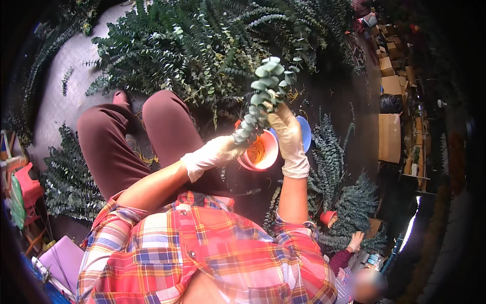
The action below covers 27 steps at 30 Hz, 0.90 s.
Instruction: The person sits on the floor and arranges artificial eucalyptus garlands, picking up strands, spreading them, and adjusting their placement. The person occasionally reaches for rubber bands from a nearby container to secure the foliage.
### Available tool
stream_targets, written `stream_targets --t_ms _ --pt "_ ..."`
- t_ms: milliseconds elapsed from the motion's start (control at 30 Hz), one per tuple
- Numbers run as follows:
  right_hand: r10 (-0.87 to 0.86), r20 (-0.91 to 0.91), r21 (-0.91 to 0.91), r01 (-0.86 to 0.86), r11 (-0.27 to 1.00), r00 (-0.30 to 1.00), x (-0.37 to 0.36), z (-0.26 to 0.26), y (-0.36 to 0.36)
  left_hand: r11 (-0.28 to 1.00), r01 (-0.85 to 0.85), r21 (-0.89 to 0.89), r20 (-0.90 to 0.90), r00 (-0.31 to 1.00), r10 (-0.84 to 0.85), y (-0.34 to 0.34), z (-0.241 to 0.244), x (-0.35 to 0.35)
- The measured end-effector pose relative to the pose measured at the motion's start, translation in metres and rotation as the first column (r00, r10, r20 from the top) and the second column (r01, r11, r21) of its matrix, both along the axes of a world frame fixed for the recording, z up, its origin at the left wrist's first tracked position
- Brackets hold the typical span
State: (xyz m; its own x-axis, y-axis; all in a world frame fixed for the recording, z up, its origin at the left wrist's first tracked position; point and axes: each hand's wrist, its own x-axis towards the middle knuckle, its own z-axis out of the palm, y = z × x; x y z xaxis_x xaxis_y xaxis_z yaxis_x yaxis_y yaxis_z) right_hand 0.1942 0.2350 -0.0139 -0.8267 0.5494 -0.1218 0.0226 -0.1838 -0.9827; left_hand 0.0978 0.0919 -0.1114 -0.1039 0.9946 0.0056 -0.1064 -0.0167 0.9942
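Both my hands wear pale thin gloves. My left hand (224,151) is closed at the lower end of a eucalyptus sprig (255,110) with round grey-green leaves. Higher up, my right hand (283,121) grips the leafy stems, its fingers partly behind leaves. Below the sprig, between my hands, stands a pink-red bucket (265,155) holding orange rubber bands (256,151). A blue bucket (306,133) shows partly behind my right hand. Beyond my knees lies a large heap of cut eucalyptus branches (182,57).
More eucalyptus lies at the left (72,182) and right (328,152). A small red pot (328,218) is at the lower right, near another person's gloved hand (356,241). Cardboard boxes (389,137) line the right side. A pink plastic chair (29,186) stands at the far left.
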Motion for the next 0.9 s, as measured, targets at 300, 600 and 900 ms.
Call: stream_targets --t_ms 300,600,900 --pt "-0.248 0.098 0.068 0.242 0.968 0.964 0.007 -0.012 0.005 0.986 0.037 -0.163 0.716 0.692 0.092 0.004 -0.006 -0.007" --pt "-0.221 0.196 0.128 0.199 0.972 0.955 0.005 -0.002 -0.013 0.995 -0.045 -0.089 0.789 0.607 0.098 0.006 -0.014 -0.008" --pt "-0.321 0.187 0.112 0.305 0.946 0.928 -0.016 -0.064 -0.067 0.959 0.081 -0.270 0.652 0.749 0.121 0.012 -0.038 -0.007"
